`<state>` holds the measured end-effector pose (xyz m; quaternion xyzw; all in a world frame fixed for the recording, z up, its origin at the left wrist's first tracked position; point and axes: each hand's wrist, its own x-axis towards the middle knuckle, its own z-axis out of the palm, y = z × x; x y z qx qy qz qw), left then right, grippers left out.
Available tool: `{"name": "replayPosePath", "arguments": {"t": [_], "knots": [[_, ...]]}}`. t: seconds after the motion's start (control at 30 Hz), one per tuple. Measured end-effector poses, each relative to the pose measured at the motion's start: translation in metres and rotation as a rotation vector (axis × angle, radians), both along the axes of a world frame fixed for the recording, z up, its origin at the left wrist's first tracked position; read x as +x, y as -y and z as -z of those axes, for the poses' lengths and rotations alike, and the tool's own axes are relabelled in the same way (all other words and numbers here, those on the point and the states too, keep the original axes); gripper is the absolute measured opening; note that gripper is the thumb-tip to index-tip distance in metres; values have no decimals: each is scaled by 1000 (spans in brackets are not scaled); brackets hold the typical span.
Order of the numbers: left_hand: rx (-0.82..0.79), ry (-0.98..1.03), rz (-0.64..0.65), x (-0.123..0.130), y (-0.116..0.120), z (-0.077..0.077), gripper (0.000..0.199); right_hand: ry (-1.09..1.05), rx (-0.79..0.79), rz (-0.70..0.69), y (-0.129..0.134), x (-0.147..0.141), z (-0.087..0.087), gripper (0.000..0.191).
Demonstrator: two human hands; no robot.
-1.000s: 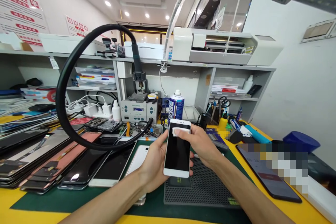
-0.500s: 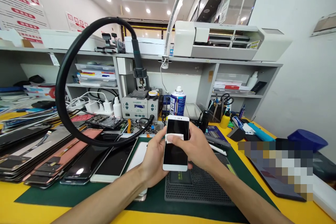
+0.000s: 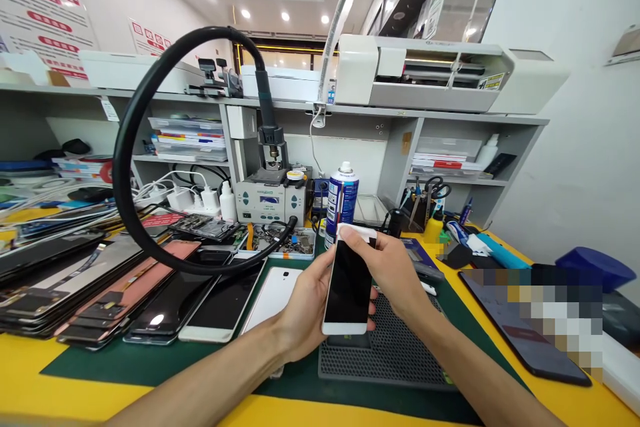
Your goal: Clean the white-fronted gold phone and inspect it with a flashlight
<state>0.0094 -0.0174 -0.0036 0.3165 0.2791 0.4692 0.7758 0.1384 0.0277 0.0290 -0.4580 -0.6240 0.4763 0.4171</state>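
Head camera, I log one white-framed phone [image 3: 349,287], lower centre of frame, left hand [image 3: 306,303] grasping its side, right hand [image 3: 397,273] pinching white wipe [image 3: 367,233] at phone's top, blue spray can [image 3: 343,199] behind.

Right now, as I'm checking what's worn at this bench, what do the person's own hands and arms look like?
The left hand and right hand are ungloved. Both forearms are bare as far as they show, with no sleeve, watch, bracelet or marking visible. Some fingers are hidden, so rings can't be ruled out.
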Motion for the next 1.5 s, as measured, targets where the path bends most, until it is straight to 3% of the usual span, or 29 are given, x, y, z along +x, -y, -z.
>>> {"name": "replayPosePath", "arguments": {"t": [0.2, 0.37, 0.63, 0.77, 1.0, 1.23, 1.37, 1.5], "knots": [[-18, 44, 7, -4, -2, -3, 60, -1, 50, -114, 0, -2, 3, 37], [-20, 66, 21, -10, -4, -2, 60, 47, 43, -272, -5, 6, 7, 44], [-59, 140, -70, -12, -7, -2, 49, 249, 135, -251, -1, 5, 15, 77], [-27, 237, -76, -15, -9, -1, 48, 286, 237, -239, 3, 0, 21, 83], [-1, 251, -143, -16, -8, -3, 56, 276, 266, -240, 6, -4, 21, 92], [15, 252, -151, -19, -9, -5, 61, 93, 132, -429, 2, 3, 15, 71], [8, 238, -182, -21, -9, -4, 57, 130, 119, -502, -6, 16, 6, 57], [19, 239, -239, -20, -10, -1, 50, 114, 87, -626, -11, 24, -1, 62]]}}
